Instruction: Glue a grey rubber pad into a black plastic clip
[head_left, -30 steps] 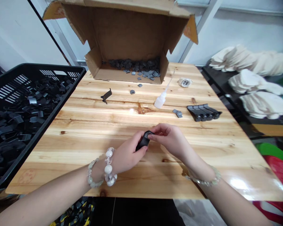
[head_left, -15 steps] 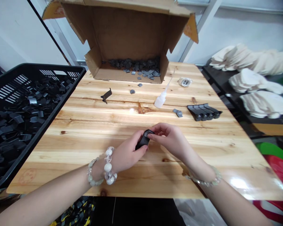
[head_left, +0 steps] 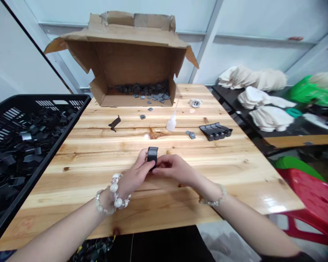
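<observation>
My left hand (head_left: 133,177) grips a glossy black curved plastic piece (head_left: 152,154) upright above the wooden table, thumb across its front. The thumb and fingers of my right hand (head_left: 176,169) are pinched together at the lower end of the same piece; the fingertips are partly hidden. Ahead and to the right lie small grey pads (head_left: 190,134) and a row of black plastic pieces (head_left: 215,131) set side by side. A single bent black piece (head_left: 114,123) lies farther left. Between them stands a white squeeze bottle (head_left: 171,123) with a thin nozzle.
An open cardboard box (head_left: 136,101) holding many grey pads stands at the table's (head_left: 98,189) back. A black crate (head_left: 83,109) full of black pieces flanks the left side. A roll of clear tape (head_left: 195,103) lies back right. Beyond the right edge are white cloth stacks (head_left: 270,118) and a red stool (head_left: 314,196).
The black piece has been turned more upright, its curved face now toward me. My right hand's fingers have slid from its top end to its lower end. The camera view has shifted.
</observation>
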Action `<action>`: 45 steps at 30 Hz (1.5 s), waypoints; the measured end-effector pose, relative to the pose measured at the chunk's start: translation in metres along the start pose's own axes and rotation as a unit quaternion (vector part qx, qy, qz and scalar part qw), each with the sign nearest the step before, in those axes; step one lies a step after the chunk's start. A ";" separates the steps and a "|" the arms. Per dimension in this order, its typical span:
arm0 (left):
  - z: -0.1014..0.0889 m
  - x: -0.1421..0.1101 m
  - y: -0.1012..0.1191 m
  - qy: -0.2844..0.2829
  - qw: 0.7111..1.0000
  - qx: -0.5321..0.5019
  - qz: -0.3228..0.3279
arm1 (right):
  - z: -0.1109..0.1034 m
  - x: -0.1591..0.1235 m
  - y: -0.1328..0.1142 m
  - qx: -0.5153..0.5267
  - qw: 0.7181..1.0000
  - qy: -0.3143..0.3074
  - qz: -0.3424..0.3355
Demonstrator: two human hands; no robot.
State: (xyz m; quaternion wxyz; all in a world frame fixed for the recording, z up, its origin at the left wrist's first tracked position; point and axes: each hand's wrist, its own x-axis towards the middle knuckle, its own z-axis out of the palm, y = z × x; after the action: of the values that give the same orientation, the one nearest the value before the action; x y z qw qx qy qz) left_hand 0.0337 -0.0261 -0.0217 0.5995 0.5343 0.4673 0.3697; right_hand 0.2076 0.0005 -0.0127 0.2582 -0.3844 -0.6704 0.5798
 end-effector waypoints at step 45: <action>0.001 0.010 -0.003 0.009 1.000 -0.023 0.001 | -0.207 -0.021 0.044 -0.498 0.798 0.295 0.168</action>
State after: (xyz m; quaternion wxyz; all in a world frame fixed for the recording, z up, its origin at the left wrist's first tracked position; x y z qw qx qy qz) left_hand 0.0377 -0.0179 -0.0266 0.6073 0.5172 0.4635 0.3858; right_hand 0.3930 0.1041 -0.0134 0.1152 -0.7192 -0.6827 0.0587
